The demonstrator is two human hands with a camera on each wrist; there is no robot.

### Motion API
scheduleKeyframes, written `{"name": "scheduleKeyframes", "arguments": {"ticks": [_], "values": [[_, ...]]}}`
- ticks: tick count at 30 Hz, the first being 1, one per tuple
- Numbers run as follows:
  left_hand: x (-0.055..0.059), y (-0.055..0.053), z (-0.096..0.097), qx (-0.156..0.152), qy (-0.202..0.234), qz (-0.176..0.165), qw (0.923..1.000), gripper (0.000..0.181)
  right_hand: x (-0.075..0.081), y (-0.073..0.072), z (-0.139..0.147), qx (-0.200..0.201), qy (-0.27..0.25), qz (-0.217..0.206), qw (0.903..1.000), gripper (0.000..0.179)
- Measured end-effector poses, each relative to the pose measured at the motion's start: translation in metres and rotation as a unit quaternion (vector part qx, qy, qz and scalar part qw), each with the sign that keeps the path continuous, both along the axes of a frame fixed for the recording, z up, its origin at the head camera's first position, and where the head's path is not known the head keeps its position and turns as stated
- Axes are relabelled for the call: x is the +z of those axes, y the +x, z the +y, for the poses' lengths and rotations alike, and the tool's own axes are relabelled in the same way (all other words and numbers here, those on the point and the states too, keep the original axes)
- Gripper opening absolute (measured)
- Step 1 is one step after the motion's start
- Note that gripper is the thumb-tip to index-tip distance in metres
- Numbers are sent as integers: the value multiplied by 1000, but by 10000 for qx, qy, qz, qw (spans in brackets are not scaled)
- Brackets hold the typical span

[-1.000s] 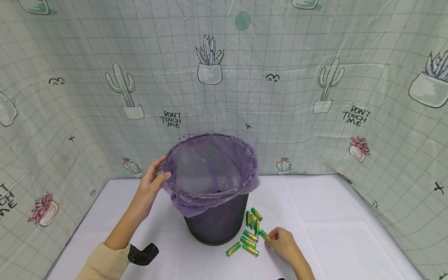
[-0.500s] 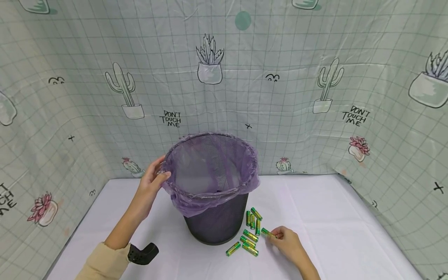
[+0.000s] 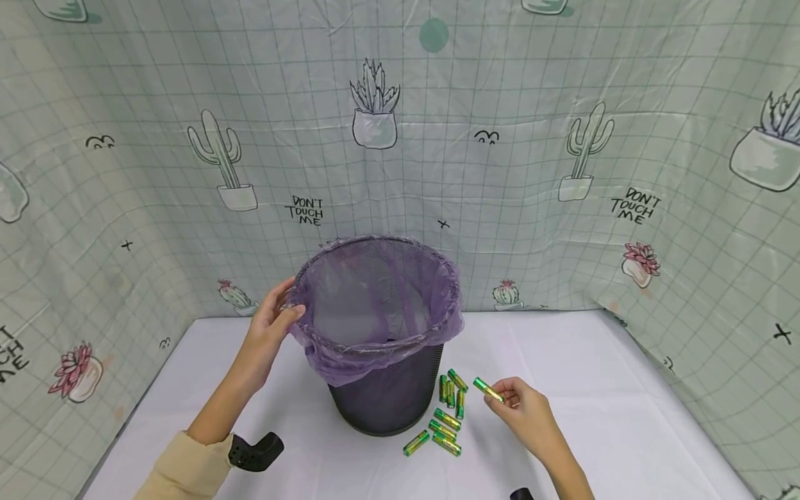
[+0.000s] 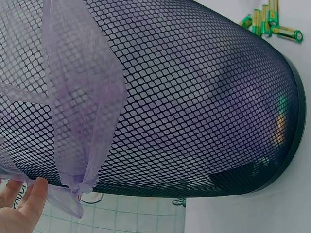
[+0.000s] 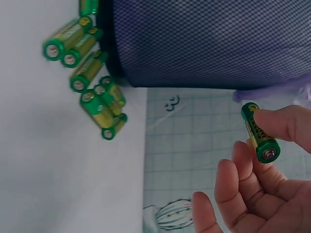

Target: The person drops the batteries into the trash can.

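Purple-lined black mesh bin (image 3: 382, 406): grasped by left hand (image 3: 270, 325)
Green-gold cylindrical battery (image 3: 487, 389): pinched by right hand (image 3: 523, 414)
Loose batteries (image 3: 460, 404): 8 unlifted beside bin
Inside bin: unclear

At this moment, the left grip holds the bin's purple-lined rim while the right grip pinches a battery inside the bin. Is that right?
Not quite: the battery in the right grip is outside the bin, to its right, as the head view shows. The left grip does hold the purple-lined rim.
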State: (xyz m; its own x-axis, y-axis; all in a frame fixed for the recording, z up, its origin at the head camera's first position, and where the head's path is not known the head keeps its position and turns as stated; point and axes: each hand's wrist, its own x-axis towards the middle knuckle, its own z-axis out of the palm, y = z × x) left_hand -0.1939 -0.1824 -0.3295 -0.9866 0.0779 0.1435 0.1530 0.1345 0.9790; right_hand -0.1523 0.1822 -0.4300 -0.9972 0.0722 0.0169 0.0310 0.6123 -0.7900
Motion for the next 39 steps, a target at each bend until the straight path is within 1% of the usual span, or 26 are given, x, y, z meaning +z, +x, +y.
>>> {"name": "scheduleKeyframes", "arguments": {"ticks": [3,8,15,20,23,31,36,39], "values": [[0,0,0,10,-4,-7,10000,60,17,1,-2,47,55,220,9997,21],[0,-1,0,1,-1,-14,10000,59,45,4,-5,245,257,845,9958,19],[0,0,0,28,3,-19,10000,60,82,7,-11,417,389,1671,9843,14],[0,0,1,14,21,6,10000,60,103,5,-19,655,356,2131,9742,13],[0,0,1,29,18,-3,10000,59,113,3,-26,848,360,2252,9699,13],[1,0,2,49,-14,-8,10000,59,135,-1,-52,1432,394,2654,9526,13],[1,0,2,63,-14,-22,10000,59,142,-8,-66,1687,571,2682,9467,12],[1,1,2,76,-6,-43,10000,59,145,-10,-73,1813,659,2614,9458,12]]}}
